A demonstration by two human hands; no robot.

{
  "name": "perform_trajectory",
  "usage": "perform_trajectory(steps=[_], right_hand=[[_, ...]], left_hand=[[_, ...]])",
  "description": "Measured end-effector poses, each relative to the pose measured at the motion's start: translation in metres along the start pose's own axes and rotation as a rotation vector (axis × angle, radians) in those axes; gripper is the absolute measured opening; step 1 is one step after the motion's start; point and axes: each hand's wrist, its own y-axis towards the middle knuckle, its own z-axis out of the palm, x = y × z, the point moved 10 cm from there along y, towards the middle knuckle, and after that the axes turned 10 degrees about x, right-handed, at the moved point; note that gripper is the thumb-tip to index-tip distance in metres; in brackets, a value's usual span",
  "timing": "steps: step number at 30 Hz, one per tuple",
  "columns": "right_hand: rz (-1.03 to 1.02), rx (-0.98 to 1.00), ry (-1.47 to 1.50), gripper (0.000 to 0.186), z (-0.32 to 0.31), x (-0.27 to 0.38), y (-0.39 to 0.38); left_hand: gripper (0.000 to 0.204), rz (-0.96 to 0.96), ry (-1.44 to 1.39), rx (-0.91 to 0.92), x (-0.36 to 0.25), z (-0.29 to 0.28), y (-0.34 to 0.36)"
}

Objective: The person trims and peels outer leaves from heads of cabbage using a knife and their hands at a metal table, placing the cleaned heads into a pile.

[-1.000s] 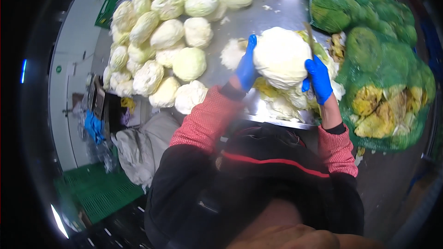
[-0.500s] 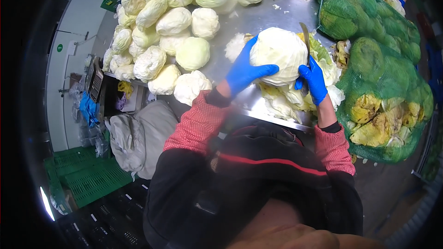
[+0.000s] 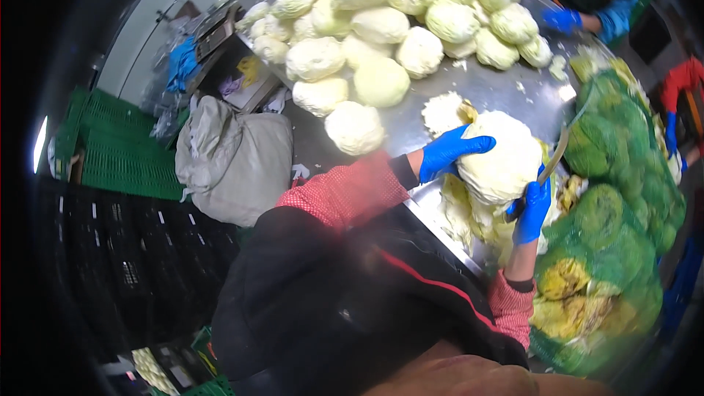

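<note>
We locate the cabbage (image 3: 502, 158) between the two gloved hands, over the near edge of the metal surface (image 3: 488, 88). The left hand (image 3: 453, 152) grips the cabbage at its left side, with the thumb laid across the upper face. The right hand (image 3: 533, 209) is closed around the knife (image 3: 562, 148) at the cabbage's lower right side; we see the curved blade projecting upward past the cabbage. We cannot tell whether the blade touches it.

Directly below the cabbage we find loose leaves (image 3: 458, 216), pale green to yellow, lying on the surface. We cannot tell whether the cabbage rests on them. Just beyond the left hand lies a pale trimmed piece (image 3: 442, 114).

We note a pile of cabbage heads (image 3: 385, 26) across the far left part of the surface. To the right of the knife stand green net bags (image 3: 616, 150); the nearest contains yellowed and browned leaves. At the far side, we see a co-worker's blue-gloved hand (image 3: 563, 20) near the pile. To the left of the person, a whitish sack (image 3: 238, 158) stands beside a green crate (image 3: 132, 150).
</note>
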Motion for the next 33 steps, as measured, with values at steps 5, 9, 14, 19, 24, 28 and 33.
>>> perform_trajectory(steps=[5, 9, 14, 19, 24, 28, 33], right_hand=[[-0.009, 0.119, -0.088, 0.038, 0.053, 0.022, 0.025], [0.095, 0.016, -0.216, 0.032, 0.046, -0.009, 0.046], [0.196, 0.024, -0.206, 0.028, 0.082, -0.046, 0.067], [0.211, 0.028, -0.172, 0.029, 0.119, -0.066, 0.089], [0.251, -0.003, -0.185, 0.029, 0.141, -0.072, 0.1], [0.293, -0.031, -0.185, 0.032, 0.141, -0.089, 0.1], [0.344, -0.09, -0.151, 0.031, 0.146, -0.087, 0.094]], left_hand=[[0.057, 0.172, 0.016, -0.129, -0.052, -0.053, -0.04], [0.051, 0.393, -0.096, -0.302, -0.122, -0.139, -0.079], [0.053, 0.582, -0.007, -0.502, -0.239, -0.238, -0.152], [0.068, 0.718, -0.071, -0.787, -0.325, -0.374, -0.218], [0.077, 0.724, -0.032, -1.133, -0.392, -0.504, -0.256], [0.079, 0.839, 0.047, -1.0, -0.448, -0.551, -0.249], [0.066, 0.887, -0.199, -0.852, -0.451, -0.531, -0.204]])
